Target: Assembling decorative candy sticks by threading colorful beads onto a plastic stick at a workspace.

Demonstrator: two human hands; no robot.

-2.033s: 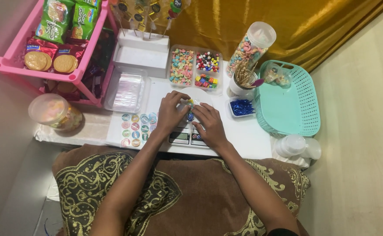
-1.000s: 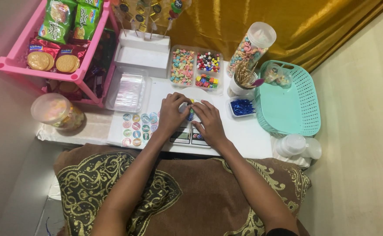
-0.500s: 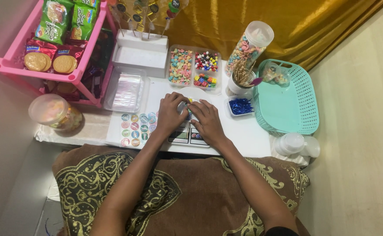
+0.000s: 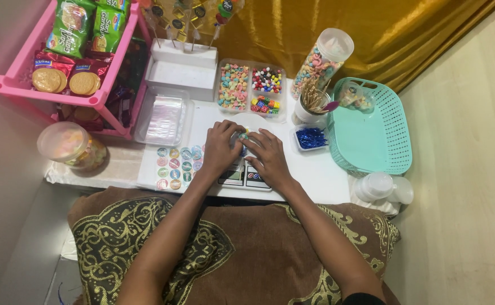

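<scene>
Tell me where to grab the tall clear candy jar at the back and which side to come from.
Grip the tall clear jar around its mid-body, below the white lid, coming from its left or front. It is a narrow cylinder leaning toward the gold curtain, and the teal basket and cup of sticks crowd its right and base.

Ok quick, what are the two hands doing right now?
Left hand: fingers curled on a small colourful thing over the scale.
Right hand: fingers pinching the same small thing.
</scene>
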